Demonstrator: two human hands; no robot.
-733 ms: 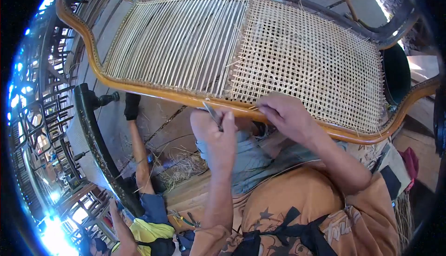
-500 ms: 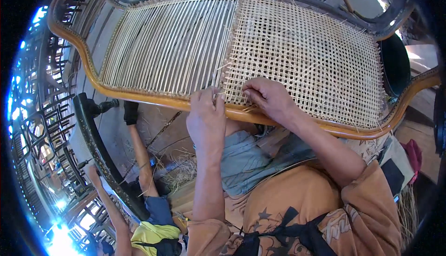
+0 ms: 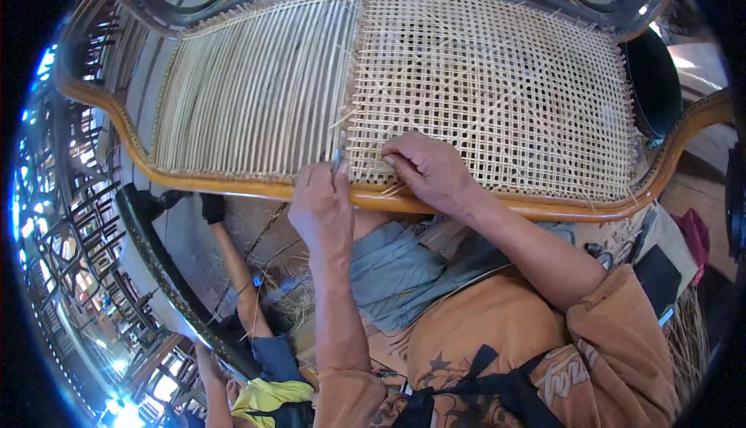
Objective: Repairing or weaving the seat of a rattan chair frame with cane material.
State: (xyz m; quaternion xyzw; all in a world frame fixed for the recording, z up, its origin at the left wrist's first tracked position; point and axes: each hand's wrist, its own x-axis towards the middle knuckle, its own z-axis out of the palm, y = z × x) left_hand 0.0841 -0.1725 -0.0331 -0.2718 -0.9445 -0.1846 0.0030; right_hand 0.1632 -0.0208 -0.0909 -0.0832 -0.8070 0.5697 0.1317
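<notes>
A wooden seat frame (image 3: pixel 497 207) with an orange-brown front rail lies across in front of me. Its right panel is an open woven cane mesh (image 3: pixel 497 94); parallel cane strands (image 3: pixel 249 94) fill the left panel. My left hand (image 3: pixel 322 206) is closed at the front rail, by the divider (image 3: pixel 357 55) between the panels. A thin grey tool (image 3: pixel 339 162) sticks up from its fingers. Just to the right, my right hand (image 3: pixel 431 170) is closed in a pinch over the mesh's near edge. What its fingertips hold is hidden. Loose cane ends (image 3: pixel 395 188) show below them.
A dark curved wooden piece (image 3: pixel 167 265) stands at the left, near another person in a yellow shirt (image 3: pixel 272 398). A dark round container (image 3: pixel 651 86) is behind the frame's right end. Cane scraps lie on the floor. Stacked furniture frames (image 3: pixel 70 249) line the far left.
The frame and both hands now appear further left in the view. Both hands stay closed at nearly the same spot on the frame's near edge.
</notes>
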